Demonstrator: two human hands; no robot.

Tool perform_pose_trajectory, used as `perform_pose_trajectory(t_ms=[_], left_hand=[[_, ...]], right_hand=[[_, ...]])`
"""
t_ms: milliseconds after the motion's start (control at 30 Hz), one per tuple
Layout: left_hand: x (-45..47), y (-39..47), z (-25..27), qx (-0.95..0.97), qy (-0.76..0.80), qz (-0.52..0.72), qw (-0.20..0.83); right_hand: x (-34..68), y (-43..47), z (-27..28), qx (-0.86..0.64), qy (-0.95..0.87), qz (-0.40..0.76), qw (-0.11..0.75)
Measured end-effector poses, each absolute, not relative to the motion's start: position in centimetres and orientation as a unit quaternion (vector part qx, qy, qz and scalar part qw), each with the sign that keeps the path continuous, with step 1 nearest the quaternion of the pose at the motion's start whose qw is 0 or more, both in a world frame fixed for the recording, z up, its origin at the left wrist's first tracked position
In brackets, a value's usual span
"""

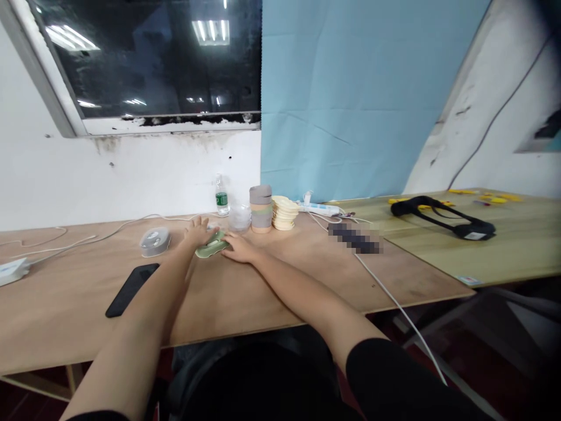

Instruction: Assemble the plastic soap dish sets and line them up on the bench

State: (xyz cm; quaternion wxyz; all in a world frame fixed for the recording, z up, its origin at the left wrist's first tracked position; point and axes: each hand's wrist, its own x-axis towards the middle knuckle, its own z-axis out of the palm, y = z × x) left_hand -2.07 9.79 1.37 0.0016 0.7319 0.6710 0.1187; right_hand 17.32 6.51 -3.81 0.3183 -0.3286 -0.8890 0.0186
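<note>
A flat light-green piece with wavy edges and a paler strip across it point(211, 248) lies on the wooden table. My left hand point(199, 233) rests at its upper left edge, fingers spread. At its right side is my right hand point(240, 248), fingers stretched out and apart, fingertips touching the edge. Just behind the hands are a stack of clear plastic cups or bowls point(239, 217), a tall stack of grey, tan and green pieces point(261, 209) and a stack of cream wavy-edged pieces point(284, 213).
A water bottle point(221, 199) stands near the wall. Left are a clear round container point(155, 241), a black phone point(132, 289) and a white adapter point(14, 271) with cables. Right are a power strip point(319, 209), a blurred dark object point(356, 238) and a black headband-like device point(442, 217).
</note>
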Motion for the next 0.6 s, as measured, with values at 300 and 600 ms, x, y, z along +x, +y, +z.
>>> perform_pose_trajectory(t_ms=[300,600], left_hand=[[-2.3,8.6,-0.1,0.754,0.654,0.062,0.017],[-4.5,5.6,0.3,0.844,0.485,0.163,0.158]], right_hand=[[16.9,5.4,-2.5,-0.345,-0.862,0.05,0.368],[19.1,6.8,-2.3,-0.42,-0.818,0.076,0.385]])
